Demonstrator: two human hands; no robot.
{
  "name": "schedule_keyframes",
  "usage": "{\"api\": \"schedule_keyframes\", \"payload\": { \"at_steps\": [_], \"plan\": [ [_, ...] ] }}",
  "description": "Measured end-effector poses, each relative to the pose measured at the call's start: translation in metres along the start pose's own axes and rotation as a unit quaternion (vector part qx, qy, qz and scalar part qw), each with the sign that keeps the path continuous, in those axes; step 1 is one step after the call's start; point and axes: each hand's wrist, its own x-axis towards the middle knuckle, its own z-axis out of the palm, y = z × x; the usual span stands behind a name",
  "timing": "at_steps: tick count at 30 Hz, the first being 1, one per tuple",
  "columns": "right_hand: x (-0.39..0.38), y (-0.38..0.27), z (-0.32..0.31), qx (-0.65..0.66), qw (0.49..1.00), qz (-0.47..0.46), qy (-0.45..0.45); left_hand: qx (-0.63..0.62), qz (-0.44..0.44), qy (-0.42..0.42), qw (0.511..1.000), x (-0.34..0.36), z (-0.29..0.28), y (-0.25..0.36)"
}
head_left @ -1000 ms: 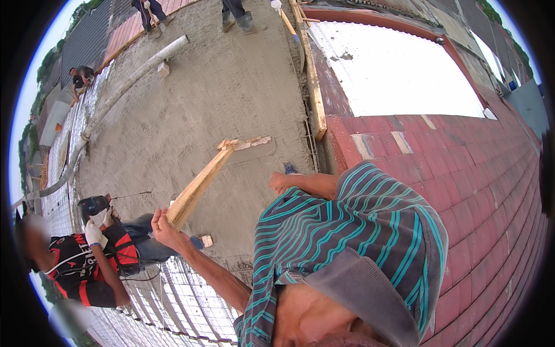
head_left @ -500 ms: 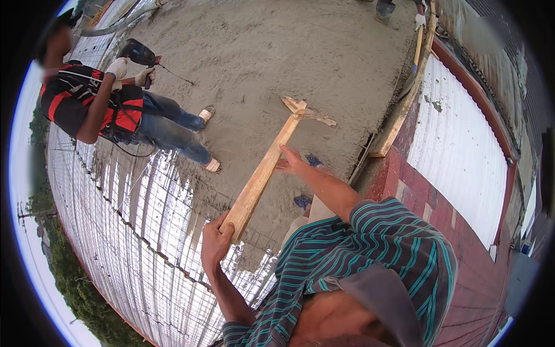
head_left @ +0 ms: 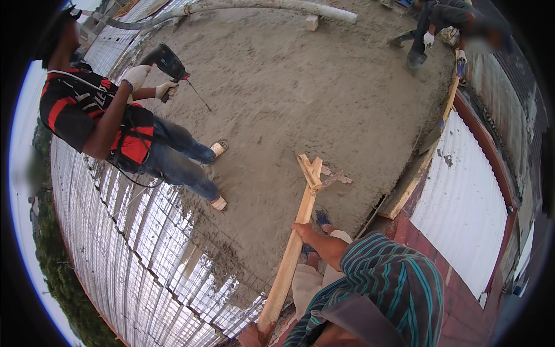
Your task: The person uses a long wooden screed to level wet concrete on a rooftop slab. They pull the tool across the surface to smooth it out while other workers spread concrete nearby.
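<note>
Both my hands hold a long pale wooden tool point(head_left: 289, 260) with a short crosspiece at its far end, lying on the wet grey concrete point(head_left: 248, 104). My left hand point(head_left: 251, 335) is closed on the near end at the lower edge of the picture, partly hidden. My right hand point(head_left: 302, 231) grips the shaft higher up. My feet in blue footwear point(head_left: 322, 218) stand in the concrete just right of the shaft.
A co-worker point(head_left: 104, 115) at the left holds a dark power tool with a thin rod. Another point(head_left: 422, 34) bends at upper right. A pale pipe point(head_left: 272, 10) crosses behind. Steel mesh point(head_left: 144, 231) lies at lower left, board edging point(head_left: 416, 179) and white corrugated sheeting point(head_left: 457, 196) at right.
My right hand has come onto the shaft since the earliest frame. The tool has swung more upright and shifted right. My view has turned, and the far worker is now bent over.
</note>
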Motion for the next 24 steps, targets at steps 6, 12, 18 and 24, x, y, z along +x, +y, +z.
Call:
{"api": "schedule_keyframes", "payload": {
  "at_steps": [6,12,18,24],
  "plan": [
    [-0.065,0.012,0.020,-0.075,0.993,-0.015,0.092,-0.015,0.132,0.048,0.990,0.065,0.104,-0.108],
    [-0.039,-0.125,-0.012,-0.004,0.975,-0.150,0.163,-0.137,0.206,0.150,0.957,0.161,0.083,-0.016],
    [0.079,-0.419,-0.121,0.004,0.939,-0.267,0.216,-0.183,0.316,0.108,0.925,0.240,-0.055,0.300],
    [0.224,-0.704,-0.197,-0.052,0.900,-0.352,0.250,-0.280,0.403,0.087,0.867,0.353,-0.244,0.621]
  ]
}}
